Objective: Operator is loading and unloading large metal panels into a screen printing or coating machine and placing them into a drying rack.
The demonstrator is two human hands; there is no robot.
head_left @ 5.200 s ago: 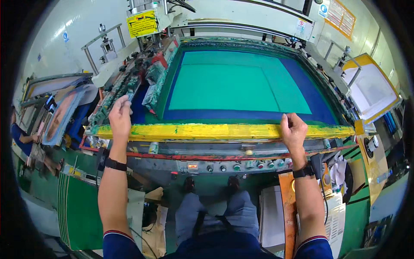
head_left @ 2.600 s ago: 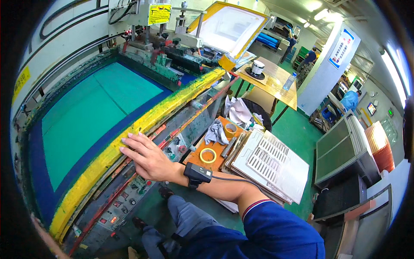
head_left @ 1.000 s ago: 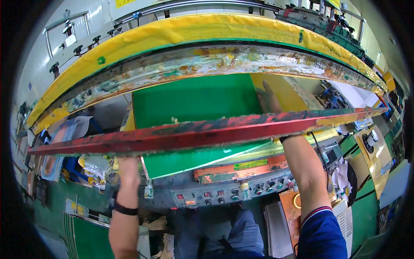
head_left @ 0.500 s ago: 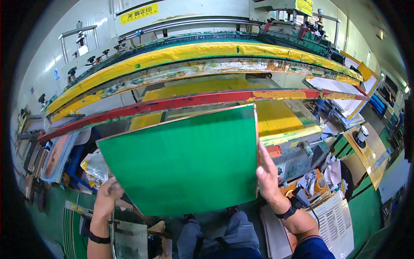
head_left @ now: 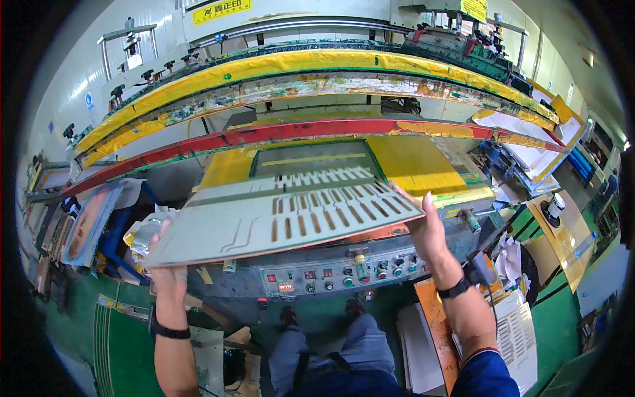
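You are holding a slotted white board [head_left: 218,228] tilted above the front of the yellow-covered printing bed [head_left: 417,173]; your left grip [head_left: 170,275] is grasping its left corner, your right grip [head_left: 427,230] its right edge. Beyond it, a red bar [head_left: 297,132] is running below a yellow-taped screen frame [head_left: 317,61].

We have two hands: one left hand [head_left: 170,276] and one right hand [head_left: 428,231]. We count two pale boards with slots: one board [head_left: 205,228] in our hands and one other board [head_left: 518,337] lying low on the right. The slots are too blurry for us to count. We also see two black wristbands [head_left: 454,289], two legs [head_left: 374,345], two shoes [head_left: 289,316], two yellow signs [head_left: 223,10] up top, one long red bar [head_left: 297,132], one glowing number box [head_left: 286,287] and one white cup [head_left: 557,202].
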